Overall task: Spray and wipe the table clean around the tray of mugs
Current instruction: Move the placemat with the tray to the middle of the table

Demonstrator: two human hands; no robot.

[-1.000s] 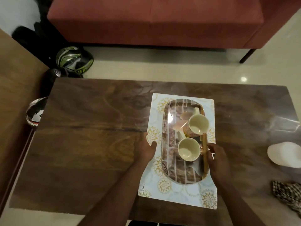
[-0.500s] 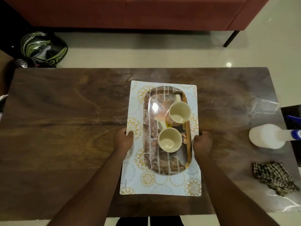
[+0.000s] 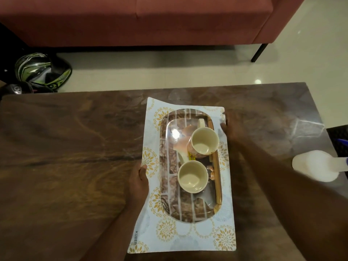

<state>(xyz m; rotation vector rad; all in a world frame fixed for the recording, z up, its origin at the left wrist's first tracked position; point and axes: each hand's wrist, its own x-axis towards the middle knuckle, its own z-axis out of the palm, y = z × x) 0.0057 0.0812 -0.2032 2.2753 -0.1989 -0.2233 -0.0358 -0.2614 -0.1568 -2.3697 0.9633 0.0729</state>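
Observation:
A brown patterned tray (image 3: 170,187) with two cream mugs, far mug (image 3: 204,145) and near mug (image 3: 192,177), rests on a white placemat with gold flowers (image 3: 188,236) in the middle of the dark wooden table (image 3: 66,157). My left hand (image 3: 138,183) grips the placemat's left edge beside the near mug. My right hand (image 3: 230,127) holds the placemat's right edge near its far corner. A white spray bottle (image 3: 318,170) lies on its side at the table's right edge, apart from both hands.
A red sofa (image 3: 141,19) stands beyond the table across pale floor. Helmets (image 3: 41,70) lie on the floor at far left. A dark object with a blue piece (image 3: 339,138) shows at the right edge.
My right hand slid along the placemat's right edge from near the mugs toward the far corner. My left hand stays on the left edge. The view shifted, and the checked cloth is out of frame.

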